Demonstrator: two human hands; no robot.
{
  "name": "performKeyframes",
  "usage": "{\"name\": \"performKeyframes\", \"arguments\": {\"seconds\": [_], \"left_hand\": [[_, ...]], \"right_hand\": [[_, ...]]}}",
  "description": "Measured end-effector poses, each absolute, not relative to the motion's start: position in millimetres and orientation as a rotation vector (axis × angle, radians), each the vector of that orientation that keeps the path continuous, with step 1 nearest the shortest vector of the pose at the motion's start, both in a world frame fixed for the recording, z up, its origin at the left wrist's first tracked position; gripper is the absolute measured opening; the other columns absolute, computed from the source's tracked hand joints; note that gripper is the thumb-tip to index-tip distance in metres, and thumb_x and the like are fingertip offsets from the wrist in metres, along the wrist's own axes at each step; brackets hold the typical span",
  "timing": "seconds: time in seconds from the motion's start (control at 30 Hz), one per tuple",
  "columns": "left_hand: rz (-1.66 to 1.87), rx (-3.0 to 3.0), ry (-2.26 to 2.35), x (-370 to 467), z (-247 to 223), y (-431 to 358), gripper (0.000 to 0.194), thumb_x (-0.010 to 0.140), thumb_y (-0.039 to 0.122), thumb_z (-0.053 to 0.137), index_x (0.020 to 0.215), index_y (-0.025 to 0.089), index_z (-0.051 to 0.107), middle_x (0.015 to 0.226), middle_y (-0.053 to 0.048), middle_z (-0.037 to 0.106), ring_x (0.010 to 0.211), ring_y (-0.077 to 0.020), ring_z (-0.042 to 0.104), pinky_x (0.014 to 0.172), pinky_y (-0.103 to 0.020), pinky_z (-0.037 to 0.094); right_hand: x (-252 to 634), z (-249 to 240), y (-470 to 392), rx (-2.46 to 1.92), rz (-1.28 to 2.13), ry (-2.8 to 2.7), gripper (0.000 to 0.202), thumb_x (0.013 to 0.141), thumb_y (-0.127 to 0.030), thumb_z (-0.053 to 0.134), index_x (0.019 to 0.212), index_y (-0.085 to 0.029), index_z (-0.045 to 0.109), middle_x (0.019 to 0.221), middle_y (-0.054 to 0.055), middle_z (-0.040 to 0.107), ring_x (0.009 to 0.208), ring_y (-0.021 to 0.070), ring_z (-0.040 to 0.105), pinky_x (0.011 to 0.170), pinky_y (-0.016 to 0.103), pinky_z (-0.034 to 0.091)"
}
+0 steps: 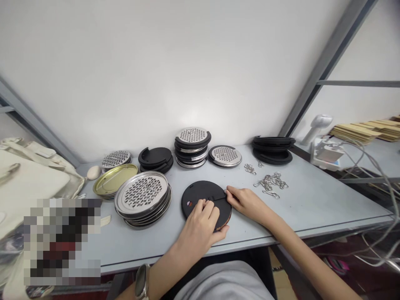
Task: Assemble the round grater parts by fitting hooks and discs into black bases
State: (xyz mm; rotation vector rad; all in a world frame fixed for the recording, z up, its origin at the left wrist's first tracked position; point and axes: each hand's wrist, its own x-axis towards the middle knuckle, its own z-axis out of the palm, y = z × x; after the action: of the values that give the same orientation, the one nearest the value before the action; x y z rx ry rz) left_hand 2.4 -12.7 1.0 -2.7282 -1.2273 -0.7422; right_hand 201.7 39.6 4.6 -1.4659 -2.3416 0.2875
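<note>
A black round grater base (200, 191) lies flat on the table near its front edge, with a small coloured sticker on its upper face. My left hand (203, 223) is closed on the base, fingers curled over the top and thumb at the near rim. At the right rim, my right hand (245, 203) pinches the end of a thin dark strip running across the base; what exactly sits between its fingertips is hidden. To the left stands a stack of round metal grater plates (146, 192). Loose metal clips (271, 182) lie in a pile to the right.
Along the wall stand gold-coloured lids (115, 179), black bases (156, 159), a tall stack of assembled graters (193, 146), one more grater (225, 156) and black rings (273, 150). A white scanner (318, 127) with cables is at right, a cream bag (31, 175) at left.
</note>
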Motion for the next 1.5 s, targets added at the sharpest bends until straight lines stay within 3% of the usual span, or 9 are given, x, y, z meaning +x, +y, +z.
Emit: {"name": "performKeyframes", "arguments": {"seconds": [0.3,0.63,1.5], "left_hand": [[-0.756,-2.738,-1.229,1.7,0.3,-12.6,0.029,0.079,0.032,0.066,0.098,0.017,0.051,0.105,-0.009,0.057,0.105,-0.0283,0.052,0.093,-0.048,0.047],[-0.769,-2.733,-1.238,2.4,3.0,-13.3,0.030,0.078,0.030,0.068,0.098,0.018,0.051,0.103,-0.009,0.058,0.105,-0.0277,0.053,0.093,-0.047,0.048],[-0.752,-2.734,-1.231,1.9,1.9,-12.8,0.028,0.078,0.031,0.067,0.097,0.016,0.052,0.105,-0.010,0.057,0.104,-0.0286,0.052,0.094,-0.047,0.046]], "right_hand": [[202.4,3.7,39.1,-1.458,0.295,-2.338,0.024,0.093,-0.025,0.035,0.071,-0.022,0.043,0.050,-0.004,0.043,0.043,0.0118,0.037,0.050,0.025,0.022],[202.1,1.4,39.5,-1.450,0.253,-2.361,0.025,0.097,-0.029,0.029,0.080,-0.021,0.047,0.052,-0.003,0.048,0.044,0.0143,0.046,0.050,0.025,0.024],[202.6,4.1,39.4,-1.438,0.258,-2.347,0.022,0.093,-0.025,0.035,0.073,-0.022,0.043,0.050,-0.004,0.043,0.043,0.0125,0.040,0.050,0.025,0.023]]}}
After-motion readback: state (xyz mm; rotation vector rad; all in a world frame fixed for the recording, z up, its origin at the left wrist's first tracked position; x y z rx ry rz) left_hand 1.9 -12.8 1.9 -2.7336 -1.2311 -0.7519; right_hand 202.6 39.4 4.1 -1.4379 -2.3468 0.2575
